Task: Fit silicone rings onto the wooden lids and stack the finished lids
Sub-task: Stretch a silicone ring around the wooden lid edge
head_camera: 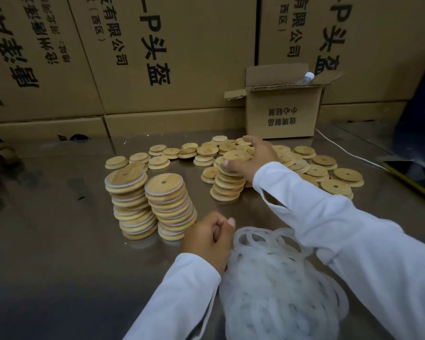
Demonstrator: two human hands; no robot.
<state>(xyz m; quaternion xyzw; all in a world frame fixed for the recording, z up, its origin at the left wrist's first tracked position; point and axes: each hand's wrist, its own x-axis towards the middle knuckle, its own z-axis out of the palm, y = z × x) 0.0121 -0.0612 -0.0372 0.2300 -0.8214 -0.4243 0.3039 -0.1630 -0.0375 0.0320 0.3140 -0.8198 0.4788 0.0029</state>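
My right hand curls round the top lid of a bare stack; the lid lies flat, hole up. Two ringed stacks stand left of it, leaning slightly. My left hand is fisted beside the rings on the worktop; whether it pinches one I cannot tell. The open box holds a bottle.

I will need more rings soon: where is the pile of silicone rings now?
In the head view, the pile of silicone rings lies low and centre on the metal table, just right of the left hand.
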